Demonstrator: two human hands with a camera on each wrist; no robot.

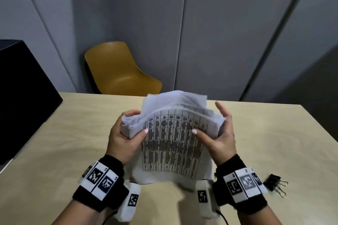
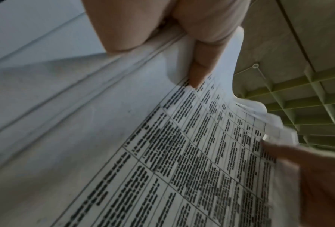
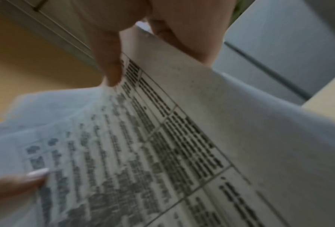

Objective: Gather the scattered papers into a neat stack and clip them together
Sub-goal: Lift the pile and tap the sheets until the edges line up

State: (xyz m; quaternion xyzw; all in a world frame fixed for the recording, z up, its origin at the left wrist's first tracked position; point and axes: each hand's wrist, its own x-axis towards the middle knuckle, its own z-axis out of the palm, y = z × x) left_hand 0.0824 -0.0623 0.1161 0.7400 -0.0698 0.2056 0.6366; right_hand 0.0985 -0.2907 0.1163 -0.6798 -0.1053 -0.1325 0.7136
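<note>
1. Between the two grips: the papers [image 1: 173, 139] stand roughly on edge, bottom edge at or just above the desk [image 1: 256, 133] (contact hidden, can't tell). Printed table sheet faces the person.
2. Left hand [image 1: 124, 142] is gripping the stack's left edge, fingers curled round behind, thumb [image 1: 144, 131] pressed on the front sheet. Right hand [image 1: 217, 139] holds the right edge more loosely: thumb on the front, at least one finger straight and pointing up behind the sheets.
3. Stack is not square yet. Above both thumbs the top edges fan out and bow away; sheets sit at different heights near the left grip.
4. Step in hand, my read: jogging the sheets square. Do it well by loosening both grips just enough for sheets to slide, then tapping the bottom edge on the desk.
5. Keep thumbs on the front sheet, fingers behind, palms acting as side walls (squeezing hard locks in the misalignment).
6. Turn the stack a quarter and tap a side edge too.
7. Risk: loose grip plus bowed sheets means inner pages could slip out.
8. Binder clips [image 1: 276, 183] lie on the desk outboard of the right wrist, untouched. Reach for one only once the edges line up, left grip pinching the stack.
</note>
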